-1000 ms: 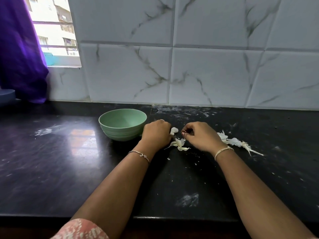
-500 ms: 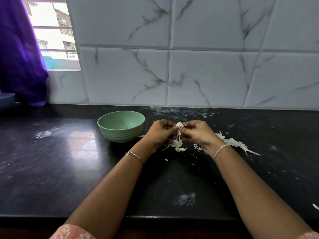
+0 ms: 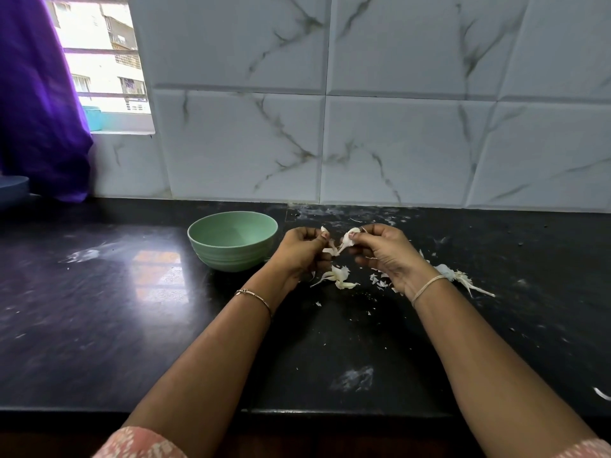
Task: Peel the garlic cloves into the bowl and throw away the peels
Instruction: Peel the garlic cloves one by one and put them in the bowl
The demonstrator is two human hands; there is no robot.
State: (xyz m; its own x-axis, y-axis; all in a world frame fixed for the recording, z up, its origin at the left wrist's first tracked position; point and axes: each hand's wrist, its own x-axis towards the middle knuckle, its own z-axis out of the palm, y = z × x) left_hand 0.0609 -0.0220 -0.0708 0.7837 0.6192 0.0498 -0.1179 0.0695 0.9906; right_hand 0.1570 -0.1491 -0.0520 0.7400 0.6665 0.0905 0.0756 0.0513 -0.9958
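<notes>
Garlic clove (image 3: 351, 233) pinched in right hand (image 3: 386, 252), above counter (image 3: 132, 325). Bowl (image 3: 231, 259) at its 9 o'clock. Left hand (image 3: 302, 256) pinches peel strip (image 3: 331, 251). Loose peels (image 3: 339, 279) at 6 o'clock.

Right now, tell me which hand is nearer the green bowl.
Left. The left hand is just right of the green bowl; the right hand is farther right, beyond it.

The bowl (image 3: 231, 256) was pale green with faint ridged bands. The tabletop (image 3: 99, 325) was glossy black, flecked with whitish smudges. The garlic clove (image 3: 350, 234) and the peels (image 3: 340, 276) were creamy white. The wall tiles (image 3: 396, 143) were white with grey marble veins. The curtain (image 3: 33, 110) was deep purple; the sleeve (image 3: 142, 444) was pink with a white print.
</notes>
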